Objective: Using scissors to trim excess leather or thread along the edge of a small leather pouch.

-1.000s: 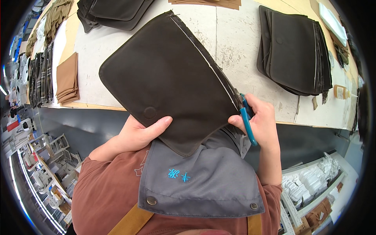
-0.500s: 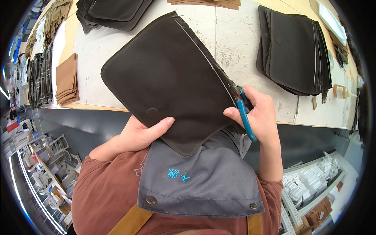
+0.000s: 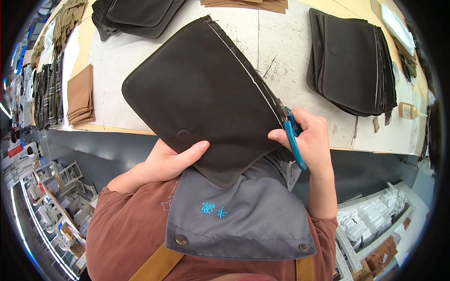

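A dark brown flap panel (image 3: pixel 201 93) with rounded corners and a round raised spot is held tilted in front of me, over the table's near edge. My left hand (image 3: pixel 176 159) grips its lower left edge, thumb on top and fingers hidden beneath. My right hand (image 3: pixel 307 138) is closed around teal-handled scissors (image 3: pixel 293 143), whose blades sit against the panel's raw right edge. That edge carries a pale line, and a loose dark thread (image 3: pixel 269 67) sticks out from it. The right thumb also rests at the panel's side.
On the worktable (image 3: pixel 286 51), similar dark panels are stacked at the right (image 3: pixel 349 61) and far left (image 3: pixel 138 14). Brown pieces (image 3: pixel 79 96) lie at the left, beside plaid cloth (image 3: pixel 48 96). A small bottle (image 3: pixel 408 111) lies at the right. White bundles (image 3: pixel 372 213) fill a rack at lower right.
A loose thread now stands out from the panel's raw edge, where none showed before. The right hand and scissors have shifted very slightly; the left hand keeps its grip.
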{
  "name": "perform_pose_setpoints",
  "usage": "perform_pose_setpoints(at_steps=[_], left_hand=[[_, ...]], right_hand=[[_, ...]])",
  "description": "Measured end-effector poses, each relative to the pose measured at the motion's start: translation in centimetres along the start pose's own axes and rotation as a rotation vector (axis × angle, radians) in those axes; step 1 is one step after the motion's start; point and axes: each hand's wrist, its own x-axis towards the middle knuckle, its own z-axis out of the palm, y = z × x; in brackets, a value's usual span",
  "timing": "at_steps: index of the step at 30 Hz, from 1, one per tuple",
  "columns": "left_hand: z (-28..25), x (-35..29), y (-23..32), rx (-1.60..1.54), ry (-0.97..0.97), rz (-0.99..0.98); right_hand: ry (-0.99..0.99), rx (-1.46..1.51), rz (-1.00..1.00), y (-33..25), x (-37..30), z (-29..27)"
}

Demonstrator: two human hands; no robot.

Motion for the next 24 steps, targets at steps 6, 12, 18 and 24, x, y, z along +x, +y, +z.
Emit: perform_pose_setpoints(at_steps=[6,12,18,24], left_hand=[[-1.6,0.9,-1.5,-0.094,-0.011,-0.043],[-2.0,3.5,0.3,-0.622,-0.031,-0.115],[0.4,2.7,0.1,-0.47,-0.022,-0.056],[0.6,2.2,0.1,-0.42,-0.067,-0.111]], right_hand=[[0.014,0.034,-0.007,0.3,0.0,-0.3],[0.054,-0.022,-0.068,1.3,0.5,-1.4],[0.003,-0.052,0.04,1.6,0.8,-2.2],[-0.093,-0.017,0.089,1.5,1.0,-3.3]])
